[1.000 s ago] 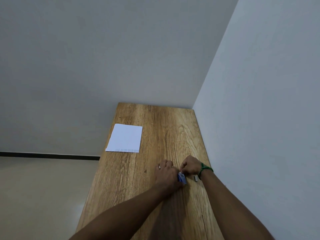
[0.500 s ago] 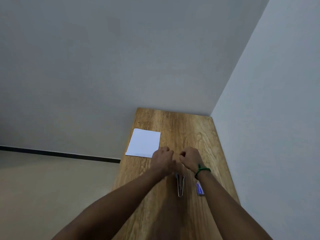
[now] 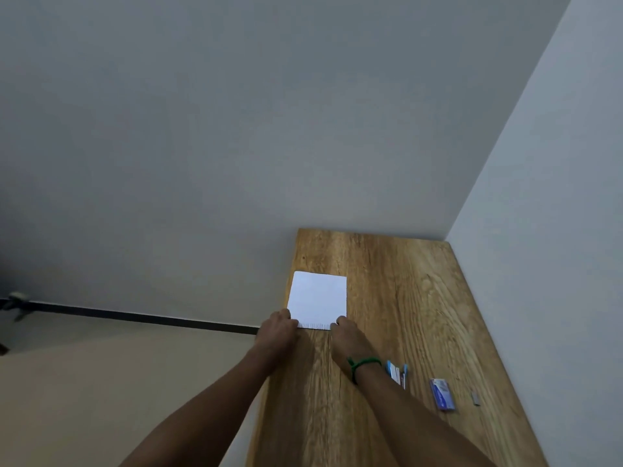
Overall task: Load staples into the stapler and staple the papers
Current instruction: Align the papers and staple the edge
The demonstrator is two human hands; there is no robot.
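A small stack of white papers (image 3: 318, 298) lies near the left edge of the wooden table (image 3: 404, 298). My left hand (image 3: 278, 328) is on the stack's near left corner and my right hand (image 3: 345, 335) is on its near right corner, fingers curled at the paper's edge. The blue and white stapler (image 3: 397, 372) lies on the table just right of my right wrist, partly hidden by the forearm. Further right rest a blue staple box (image 3: 442, 394) and a short grey strip of staples (image 3: 476, 398).
The table runs along a white wall (image 3: 539, 230) on the right and meets a grey wall at the far end. Its left edge drops to a beige floor (image 3: 118, 382). A green band circles my right wrist.
Both hands left the stapler and reached forward and left to the papers' near corners. The stapler now lies on the table beside the staple box. The view has swung left.
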